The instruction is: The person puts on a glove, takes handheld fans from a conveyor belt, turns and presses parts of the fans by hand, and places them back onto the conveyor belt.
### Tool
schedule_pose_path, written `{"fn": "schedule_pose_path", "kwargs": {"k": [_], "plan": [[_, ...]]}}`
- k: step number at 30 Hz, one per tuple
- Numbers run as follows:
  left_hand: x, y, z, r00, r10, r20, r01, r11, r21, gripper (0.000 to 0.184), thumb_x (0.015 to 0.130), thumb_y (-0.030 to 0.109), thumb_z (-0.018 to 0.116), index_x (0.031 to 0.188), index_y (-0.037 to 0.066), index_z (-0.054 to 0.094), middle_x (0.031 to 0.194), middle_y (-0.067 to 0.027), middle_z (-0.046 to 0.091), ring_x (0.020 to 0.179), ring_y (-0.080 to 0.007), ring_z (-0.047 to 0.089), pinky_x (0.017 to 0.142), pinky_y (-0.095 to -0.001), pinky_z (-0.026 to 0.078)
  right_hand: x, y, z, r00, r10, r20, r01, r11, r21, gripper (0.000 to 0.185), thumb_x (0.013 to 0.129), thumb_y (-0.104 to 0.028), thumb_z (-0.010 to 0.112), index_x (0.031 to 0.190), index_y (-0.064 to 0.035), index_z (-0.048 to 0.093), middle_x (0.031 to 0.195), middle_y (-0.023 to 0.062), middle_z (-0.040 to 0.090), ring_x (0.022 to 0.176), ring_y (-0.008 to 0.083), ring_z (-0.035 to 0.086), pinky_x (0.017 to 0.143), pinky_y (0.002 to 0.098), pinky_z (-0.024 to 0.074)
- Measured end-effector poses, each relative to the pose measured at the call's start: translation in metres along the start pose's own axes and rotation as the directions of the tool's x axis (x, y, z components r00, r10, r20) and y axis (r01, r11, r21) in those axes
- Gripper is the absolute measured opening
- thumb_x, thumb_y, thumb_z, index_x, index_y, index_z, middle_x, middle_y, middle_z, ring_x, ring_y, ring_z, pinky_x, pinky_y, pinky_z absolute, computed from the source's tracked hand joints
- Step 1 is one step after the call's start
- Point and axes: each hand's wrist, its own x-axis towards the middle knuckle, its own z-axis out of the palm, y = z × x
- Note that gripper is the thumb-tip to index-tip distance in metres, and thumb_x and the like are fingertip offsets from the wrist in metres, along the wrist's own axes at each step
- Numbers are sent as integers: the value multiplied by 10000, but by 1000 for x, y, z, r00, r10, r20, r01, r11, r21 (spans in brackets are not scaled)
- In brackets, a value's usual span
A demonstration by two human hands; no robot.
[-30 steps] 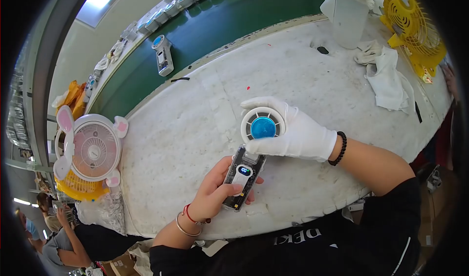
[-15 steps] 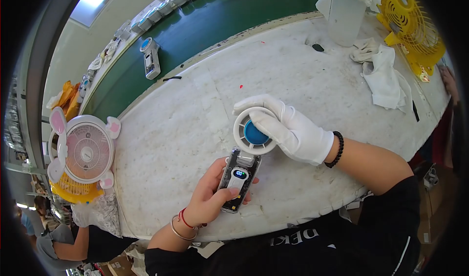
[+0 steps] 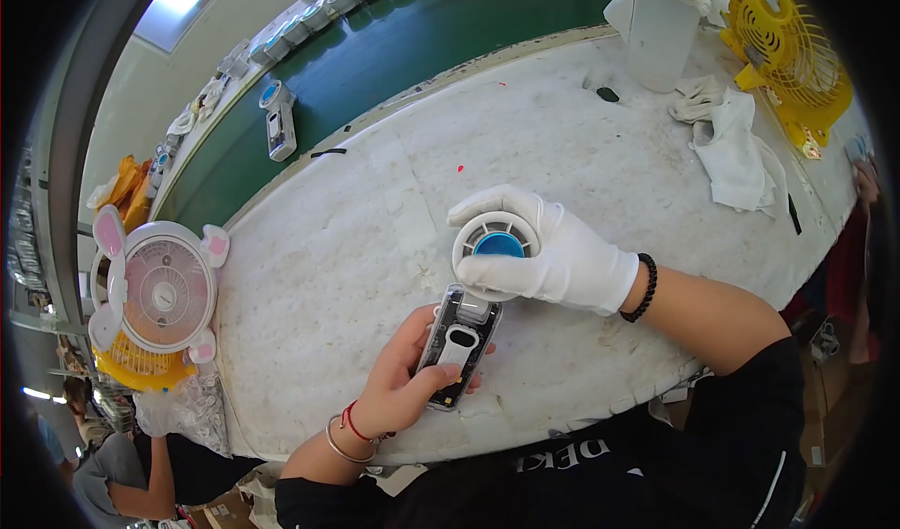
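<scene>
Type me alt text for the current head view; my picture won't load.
A bare left hand grips a handheld fan's clear-cased handle, its display dark, while a white-gloved right hand holds the round, blue-centred fan head. Both are over a marked white table, with a rabbit-eared fan at left and a yellow fan upper right.

Looked forward and down from the wearer's head, close above the white worktable (image 3: pixel 309 295). Framed the bare left hand (image 3: pixel 403 388) and gloved right hand (image 3: pixel 572 259) near the middle, the green conveyor belt (image 3: pixel 469 14) toward the top.
</scene>
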Motion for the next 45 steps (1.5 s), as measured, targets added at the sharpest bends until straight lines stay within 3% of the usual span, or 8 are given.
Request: {"fn": "schedule_pose_path", "kwargs": {"k": [9,18,31,34,35,38,39,45], "plan": [[2,-2,-4,1000,-11,8,11,1000,-2,531,768,139,550,1239,-38,381,1101,-246,584,771,-230,639,672,-336,528,2,6,-5,993,-100,-57,92,987,-129,290,984,-230,415,1160,-37,541,997,36,609,946,85,552,873,243,431],[9,-6,-23,995,-3,99,33,950,-309,800,805,485,327,1380,-70,285,1222,-334,490,750,-284,646,579,-289,521,6,12,-9,985,-67,-158,53,995,-89,374,1006,-287,345,1168,-22,552,1034,41,606,972,96,549,896,253,423],[9,-11,-28,995,29,95,13,911,-411,732,819,421,385,1364,-63,319,1225,-284,502,720,-233,604,552,-278,493,5,8,-10,990,-93,-105,96,995,19,360,990,-296,420,1194,-15,514,1071,37,594,996,92,539,906,245,420],[-1,-13,-23,989,91,-113,-106,985,-134,739,798,426,467,1338,-66,361,1229,-238,517,874,-221,612,684,-288,512,4,6,-10,994,-56,-94,57,998,9,435,944,-317,511,1262,-25,462,1139,43,562,994,117,548,891,260,434],[0,-12,-28,960,246,-137,-235,968,91,689,771,322,583,1310,-64,399,1232,-204,526,1029,-206,574,849,-310,476,3,6,-13,994,-83,-71,81,996,-25,475,916,-305,564,1286,-34,442,1163,45,546,991,125,552,865,264,451],[-4,-11,-31,894,447,-15,-389,794,467,625,754,176,623,1292,-59,410,1239,-192,530,1081,-207,551,926,-325,426,-1,-1,-11,1000,25,15,-24,998,-56,629,814,-240,687,1338,-61,388,1240,70,505,989,133,560,828,264,479],[-4,-11,-28,859,510,-44,-449,793,412,603,720,48,643,1272,-52,423,1238,-192,534,1078,-206,551,915,-327,436,-2,-5,-9,995,92,45,-89,994,-59,688,778,-213,723,1352,-71,372,1266,80,492,990,133,562,822,262,485],[-5,-11,-27,876,471,-106,-381,809,448,562,725,47,656,1244,-21,451,1240,-173,536,1093,-209,542,934,-323,424,-1,-7,-8,987,160,-17,-158,983,94,639,767,-72,702,1331,-74,400,1210,89,530,978,121,556,800,257,488]]}}
